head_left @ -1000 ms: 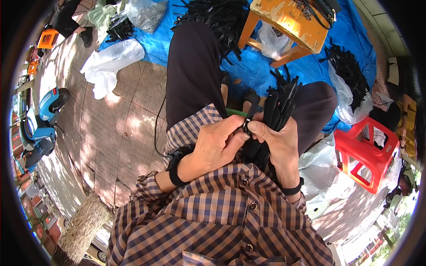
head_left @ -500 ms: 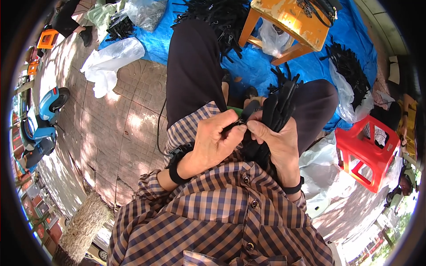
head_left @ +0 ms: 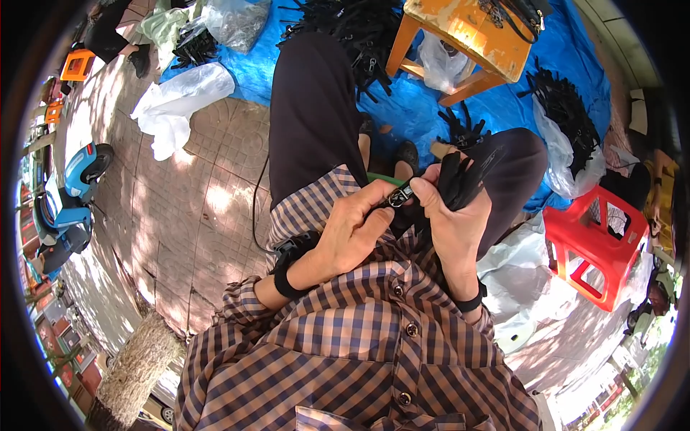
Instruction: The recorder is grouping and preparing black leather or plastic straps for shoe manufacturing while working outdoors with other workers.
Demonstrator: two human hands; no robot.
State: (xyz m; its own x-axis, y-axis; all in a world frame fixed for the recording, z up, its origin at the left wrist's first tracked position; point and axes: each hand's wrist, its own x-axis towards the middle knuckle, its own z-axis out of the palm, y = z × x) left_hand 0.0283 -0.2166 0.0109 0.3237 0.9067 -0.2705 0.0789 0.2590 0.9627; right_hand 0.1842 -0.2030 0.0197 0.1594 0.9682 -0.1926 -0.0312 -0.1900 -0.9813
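Both my hands meet above my lap. My left hand (head_left: pixel 352 226) is closed, thumb and fingers pinching one end of a black strap. A small shiny metal buckle (head_left: pixel 399 195) on that strap shows between the two hands. My right hand (head_left: pixel 458 226) is closed around a bundle of black straps (head_left: pixel 454 178), its thumb reaching to the buckle. The loose ends of the bundle stick up past my fingers, partly smeared by motion. What lies inside my palms is hidden.
A blue tarp (head_left: pixel 424 126) holds heaps of black straps (head_left: pixel 352 29) and a worn wooden stool (head_left: pixel 471 43). To the right stand a red plastic stool (head_left: pixel 596 244) and plastic bags (head_left: pixel 521 269). White plastic (head_left: pixel 183 100) lies at left on the paving; a blue scooter (head_left: pixel 72 194) is farther off.
The strap bundle has swung over to the right as my right hand turned. The metal buckle has come into plain sight between my hands, which have shifted slightly.
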